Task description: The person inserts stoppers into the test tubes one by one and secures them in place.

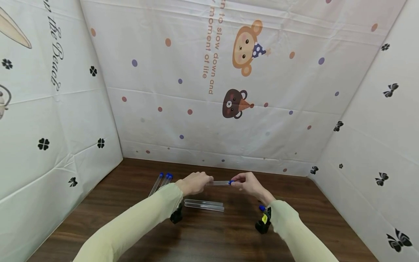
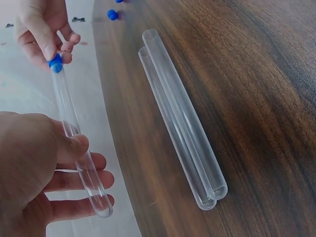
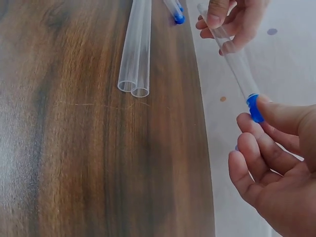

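Observation:
Between my hands, above the table, is a clear test tube (image 2: 67, 106) with a blue stopper (image 3: 255, 108) at its mouth. My left hand (image 1: 195, 182) grips the tube's rounded end between thumb and fingers. At the other end, my right hand (image 1: 247, 185) pinches the blue stopper with thumb and forefinger; its other fingers are loosely bent in the right wrist view. Two uncapped test tubes (image 2: 185, 123) lie side by side on the table, nearer the body than the held one. Their open mouths face right.
Several blue-capped tubes (image 1: 156, 185) lie at the table's left, partly behind the left sleeve. Loose blue stoppers (image 2: 113, 15) sit on the wooden table (image 1: 222, 236) near the right wrist. A patterned white sheet (image 1: 203, 127) stands along the back and sides.

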